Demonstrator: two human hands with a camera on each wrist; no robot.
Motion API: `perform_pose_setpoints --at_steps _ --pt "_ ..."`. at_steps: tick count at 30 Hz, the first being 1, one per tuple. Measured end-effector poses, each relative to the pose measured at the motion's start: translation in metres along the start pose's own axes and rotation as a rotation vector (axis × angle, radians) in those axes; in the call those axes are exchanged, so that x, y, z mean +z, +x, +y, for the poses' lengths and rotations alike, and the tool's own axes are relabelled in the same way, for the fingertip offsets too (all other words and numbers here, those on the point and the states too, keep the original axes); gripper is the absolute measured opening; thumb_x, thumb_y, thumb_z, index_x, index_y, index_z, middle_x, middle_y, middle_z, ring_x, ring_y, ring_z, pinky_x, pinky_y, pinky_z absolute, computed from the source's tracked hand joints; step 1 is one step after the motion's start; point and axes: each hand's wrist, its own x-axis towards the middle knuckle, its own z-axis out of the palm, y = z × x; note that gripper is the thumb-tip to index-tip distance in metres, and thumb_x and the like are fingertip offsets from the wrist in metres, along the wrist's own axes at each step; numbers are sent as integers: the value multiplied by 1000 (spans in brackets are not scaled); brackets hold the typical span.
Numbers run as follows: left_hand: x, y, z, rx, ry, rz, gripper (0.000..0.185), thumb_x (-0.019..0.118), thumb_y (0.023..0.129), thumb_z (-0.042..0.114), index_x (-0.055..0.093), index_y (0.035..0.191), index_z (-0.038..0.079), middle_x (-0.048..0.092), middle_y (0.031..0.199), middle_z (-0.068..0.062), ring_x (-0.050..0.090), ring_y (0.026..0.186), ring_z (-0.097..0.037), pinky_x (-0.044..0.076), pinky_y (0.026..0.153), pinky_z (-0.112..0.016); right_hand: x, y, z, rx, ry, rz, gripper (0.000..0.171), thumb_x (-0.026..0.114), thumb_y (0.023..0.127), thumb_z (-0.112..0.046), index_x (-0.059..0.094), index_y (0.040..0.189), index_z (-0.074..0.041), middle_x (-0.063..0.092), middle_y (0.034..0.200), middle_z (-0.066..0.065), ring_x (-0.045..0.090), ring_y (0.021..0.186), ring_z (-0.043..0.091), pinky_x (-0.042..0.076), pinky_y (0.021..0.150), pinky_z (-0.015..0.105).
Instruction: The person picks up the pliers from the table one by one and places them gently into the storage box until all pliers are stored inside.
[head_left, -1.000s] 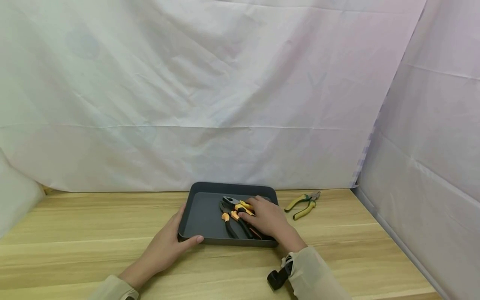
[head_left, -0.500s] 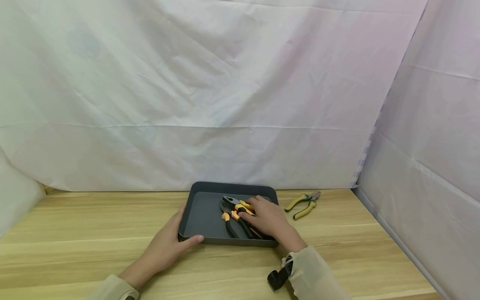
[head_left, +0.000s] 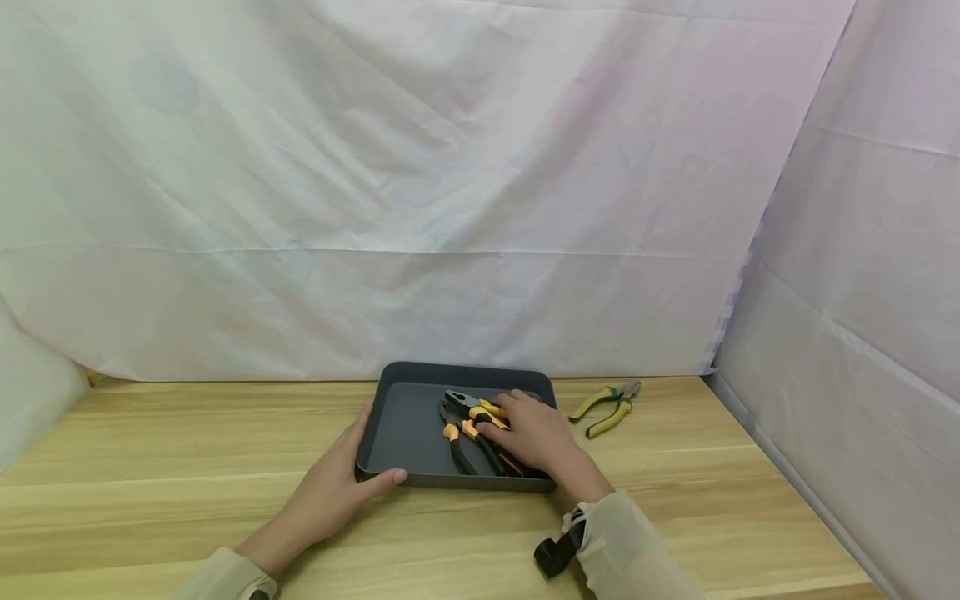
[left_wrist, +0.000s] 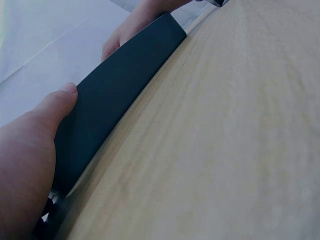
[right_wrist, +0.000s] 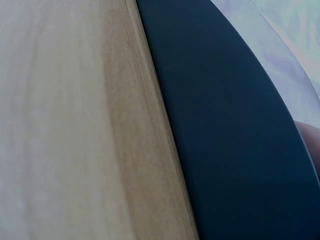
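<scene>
A dark grey tray (head_left: 408, 429) sits on the wooden table, its wall also showing in both wrist views. At its front left corner my left hand (head_left: 333, 487) holds it, fingers along the left side and thumb on the front wall. Inside, pliers with orange and black handles (head_left: 461, 454) lie spread towards the front. Just right of them, another pair of pliers (head_left: 463, 400) has yellow and black handles partly under my right hand (head_left: 534, 432). That hand reaches over the tray's right side and grips these handles; its palm side is hidden.
Combination pliers with yellow-green handles (head_left: 611, 410) lie on the wooden table (head_left: 187, 467), right of the tray. White cloth (head_left: 420, 208) hangs along the back and right. A black wrist camera (head_left: 555, 557) hangs below my right sleeve.
</scene>
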Motion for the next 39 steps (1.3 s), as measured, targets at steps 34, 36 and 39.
perform_pose_setpoints --at_steps 34,36,39 --pt "2 1 -3 21 -7 22 113 68 84 70 5 165 23 23 168 -17 33 150 -45 38 111 -67 -1 1 -1 6 -15 -16 57 59 96 -59 63 136 -18 67 118 3 66 94 19 55 75 40" --pt "2 1 -3 21 -12 21 112 68 84 70 5 165 24 23 168 -17 33 150 -44 37 111 -67 -1 1 -1 10 -20 -20 57 59 96 -59 63 136 -18 67 117 3 66 94 19 55 75 40" --pt "2 0 -2 22 -18 22 112 69 84 69 6 165 24 23 168 -16 33 150 -44 37 112 -67 -1 1 -2 15 -21 -22 57 59 96 -60 62 136 -19 66 120 4 66 96 19 56 77 41"
